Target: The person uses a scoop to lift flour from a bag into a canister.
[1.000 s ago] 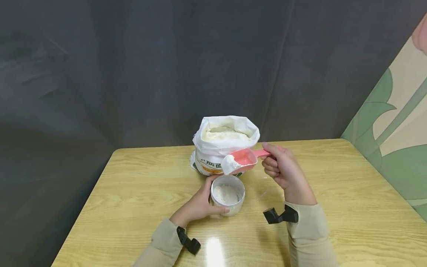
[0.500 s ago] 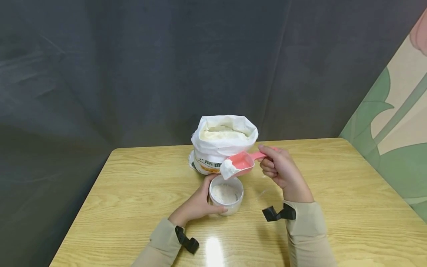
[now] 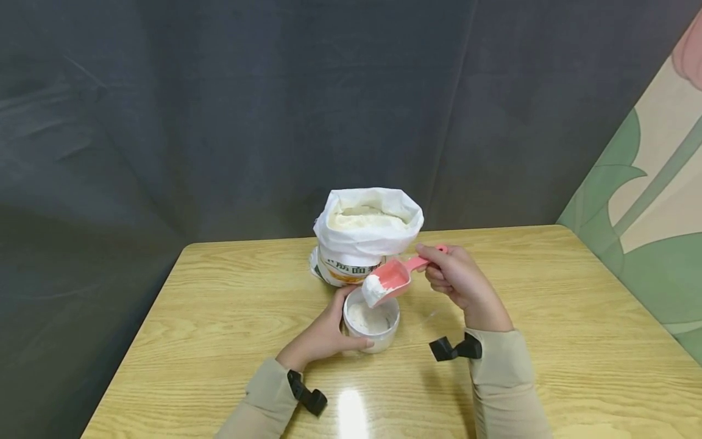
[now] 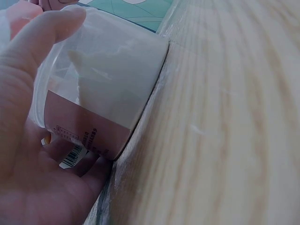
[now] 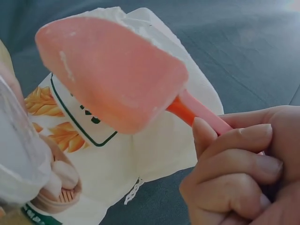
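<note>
In the head view my right hand (image 3: 460,280) grips the handle of a pink scoop (image 3: 396,274), its fingers curled round it. White powder (image 3: 374,289) lies toward the scoop's tip, which tilts down over the mouth of a round clear jar (image 3: 378,338). My left hand (image 3: 326,335) holds the jar from its left side, thumb in front. Through the jar's wall in the left wrist view, powder (image 4: 117,79) shows above a reddish label (image 4: 84,124). From below, the scoop (image 5: 112,70) fills much of the right wrist view.
Just behind the jar stands an open white flour bag (image 3: 356,247) with powder inside. The wooden table (image 3: 219,317) ends at a dark curtain (image 3: 307,122). A painted panel (image 3: 647,213) rises at the right.
My right hand has lowered the scoop and brought it slightly left and nearer, so its tip now overlaps the jar's mouth. My left hand keeps its hold on the jar.
</note>
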Available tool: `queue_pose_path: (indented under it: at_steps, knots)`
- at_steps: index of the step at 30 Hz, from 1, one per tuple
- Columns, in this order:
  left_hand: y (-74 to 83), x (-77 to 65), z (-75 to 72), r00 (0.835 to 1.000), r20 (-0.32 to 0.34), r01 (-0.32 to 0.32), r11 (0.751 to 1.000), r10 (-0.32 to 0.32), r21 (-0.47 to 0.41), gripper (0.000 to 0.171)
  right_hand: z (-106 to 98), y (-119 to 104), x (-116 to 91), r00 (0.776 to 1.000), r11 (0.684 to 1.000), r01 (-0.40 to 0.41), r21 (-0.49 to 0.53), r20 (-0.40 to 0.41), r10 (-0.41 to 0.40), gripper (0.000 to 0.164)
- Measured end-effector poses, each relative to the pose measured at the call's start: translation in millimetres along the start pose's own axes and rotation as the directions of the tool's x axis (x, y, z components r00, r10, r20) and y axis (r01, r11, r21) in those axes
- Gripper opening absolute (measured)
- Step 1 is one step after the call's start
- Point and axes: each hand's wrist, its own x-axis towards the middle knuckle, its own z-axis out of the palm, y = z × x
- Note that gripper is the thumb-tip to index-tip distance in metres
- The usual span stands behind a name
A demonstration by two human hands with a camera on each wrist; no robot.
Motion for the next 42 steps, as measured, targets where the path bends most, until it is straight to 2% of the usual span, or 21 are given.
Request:
queue_pose_path:
  at_steps: [7, 13, 23, 32, 42]
  knots:
    - [-1.0, 0.7, 0.3, 1.000, 0.004, -0.009, 1.000, 0.009, -0.002, 0.104, 4.5, -0.9, -0.3, 0.999, 0.990, -0.019, -0.143, -0.045, 0.013, 0.040]
    - [-1.7, 0.6, -0.1, 1.000, 0.009, 0.002, 1.000, -0.002, -0.003, 0.104, 10.2, -1.2, -0.2, 0.996, 0.958, -0.042, -0.284, -0.082, 0.019, 0.035]
    - [-5.0, 2.3, -1.2, 0.999, 0.020, -0.034, 0.999, 0.035, -0.024, 0.102, 26.6, 2.1, 1.8, 0.997, 0.864, -0.061, -0.499, -0.073, 0.028, 0.041]
    - [-4.3, 2.0, -1.0, 0.999, 0.023, -0.031, 0.999, 0.032, -0.034, 0.103, 39.0, 5.7, 2.2, 0.998, 0.773, 0.014, -0.634, -0.039, -0.050, 0.039]
    - [-2.2, 1.4, -0.8, 1.000, 0.020, -0.014, 1.000, 0.014, -0.019, 0.104, 45.3, 4.1, -2.5, 0.997, 0.719, 0.026, -0.695, -0.037, -0.071, 0.034]
